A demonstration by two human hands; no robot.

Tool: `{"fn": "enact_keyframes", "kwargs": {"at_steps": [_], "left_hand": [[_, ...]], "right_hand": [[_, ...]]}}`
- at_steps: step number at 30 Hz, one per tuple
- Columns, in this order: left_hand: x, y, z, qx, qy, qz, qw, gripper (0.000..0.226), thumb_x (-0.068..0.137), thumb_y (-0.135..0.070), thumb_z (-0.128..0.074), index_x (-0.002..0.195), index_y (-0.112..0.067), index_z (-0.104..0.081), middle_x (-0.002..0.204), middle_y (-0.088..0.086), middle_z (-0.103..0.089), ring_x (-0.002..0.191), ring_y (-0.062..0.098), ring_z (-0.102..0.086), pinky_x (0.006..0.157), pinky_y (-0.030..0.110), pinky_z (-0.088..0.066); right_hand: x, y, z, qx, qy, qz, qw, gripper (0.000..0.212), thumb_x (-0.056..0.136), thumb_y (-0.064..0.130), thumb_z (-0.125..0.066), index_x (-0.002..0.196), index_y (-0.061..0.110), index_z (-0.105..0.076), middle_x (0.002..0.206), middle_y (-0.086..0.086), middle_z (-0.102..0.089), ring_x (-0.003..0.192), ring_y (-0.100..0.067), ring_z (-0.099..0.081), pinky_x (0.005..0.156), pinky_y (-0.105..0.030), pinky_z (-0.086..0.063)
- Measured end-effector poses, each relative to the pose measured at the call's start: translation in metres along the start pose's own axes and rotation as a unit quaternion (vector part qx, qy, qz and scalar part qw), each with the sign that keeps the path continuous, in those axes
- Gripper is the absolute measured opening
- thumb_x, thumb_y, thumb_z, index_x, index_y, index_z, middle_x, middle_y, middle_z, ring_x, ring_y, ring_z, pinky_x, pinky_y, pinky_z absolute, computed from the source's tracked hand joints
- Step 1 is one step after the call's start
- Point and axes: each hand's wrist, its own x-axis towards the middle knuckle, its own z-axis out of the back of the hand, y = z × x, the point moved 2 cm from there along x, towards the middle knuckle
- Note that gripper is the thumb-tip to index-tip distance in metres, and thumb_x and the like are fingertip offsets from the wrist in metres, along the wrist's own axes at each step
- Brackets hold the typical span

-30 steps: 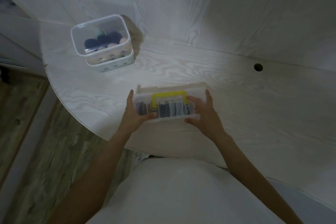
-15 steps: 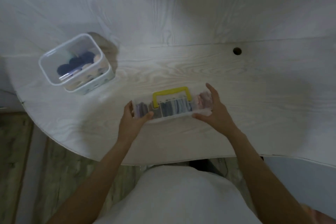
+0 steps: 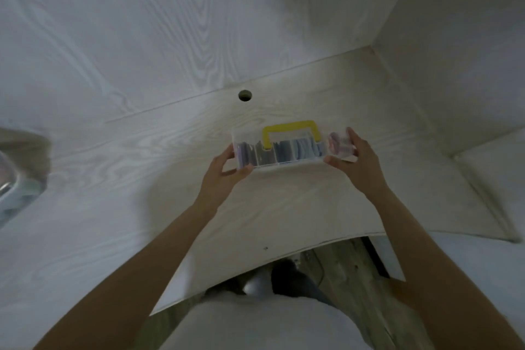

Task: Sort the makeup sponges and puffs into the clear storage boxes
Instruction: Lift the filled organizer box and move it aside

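A clear box point(image 3: 292, 150) with a yellow handle point(image 3: 289, 131) sits on the pale wood-grain desk point(image 3: 142, 179), taken here as the landmark. The left hand point(image 3: 221, 179) grips the box's left end, thumb on the near edge and fingers curled up against the side wall; the right hand point(image 3: 355, 162) grips the right end the same way, thumb at the near rim and fingers over the far corner. Inside the box, upright rows of sponges point(image 3: 301, 148) show in purple, grey, dark blue and light blue, with pinkish ones at the right end, partly hidden by the right fingers. Behind the box and a little to its left, a round cable hole point(image 3: 245, 95) pierces the desk close to the back panel point(image 3: 170, 23). Far to the box's left, at the picture's edge, a second clear tub point(image 3: 14, 190) shows blurred and cut off. To the box's right a side panel point(image 3: 454, 51) closes in the desk. Near of the box, past the desk's curved edge, lies a wood floor point(image 3: 349, 273).
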Motion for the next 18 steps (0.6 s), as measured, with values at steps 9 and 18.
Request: {"fn": "enact_keyframes", "kwargs": {"at_steps": [9,18], "left_hand": [[0.090,-0.038,-0.118,0.001,-0.032,0.024,0.999,0.046,0.083,-0.036,-0.067,0.127,-0.033,-0.052,0.118,-0.006,-0.058,0.108,0.016,-0.055,0.094,0.037,-0.046],[0.180,-0.088,-0.177,0.024,-0.090,-0.001,0.996,0.048,0.086,-0.039,-0.063,0.125,-0.013,-0.053,0.120,-0.001,-0.058,0.107,0.015,-0.054,0.088,0.026,-0.041]], "right_hand": [[0.100,-0.031,0.074,-0.337,-0.189,0.218,0.896,0.036,0.081,0.027,-0.070,0.115,0.018,-0.064,0.124,-0.013,-0.053,0.106,-0.035,-0.049,0.084,-0.037,-0.041],[0.194,-0.035,0.094,-0.429,-0.095,0.219,0.871,0.062,0.093,0.027,-0.047,0.147,0.010,-0.021,0.157,-0.007,-0.013,0.140,-0.024,-0.026,0.107,-0.042,-0.029]]}}
